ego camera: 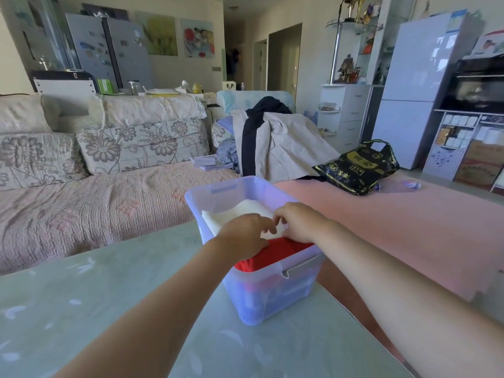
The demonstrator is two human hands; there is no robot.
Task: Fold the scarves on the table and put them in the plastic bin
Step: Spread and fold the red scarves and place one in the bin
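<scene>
L hand (pixel 245 234) & R hand (pixel 300 222) on folded white fluffy scarf (pixel 240 211) in translucent bluish plastic bin (pixel 272 296).
Both hands' fingers curled, pinching scarf's near edge, fingertips almost meeting. White scarf lies inside bin, partly over a red cloth scarf (pixel 261 257) bunched at near wall. Bin stands on pale green glossy table (pixel 81 309), by its R edge; pink quilted sofa (pixel 81 208) behind.

Black bag (pixel 357 167) at far edge of pink cover (pixel 409 227): gold Chinese print, one panel reads "加油!"; other gold panels too blurred; sheets on white fridge (pixel 425 64), print on cardboard box (pixel 480 165): illegible.
</scene>
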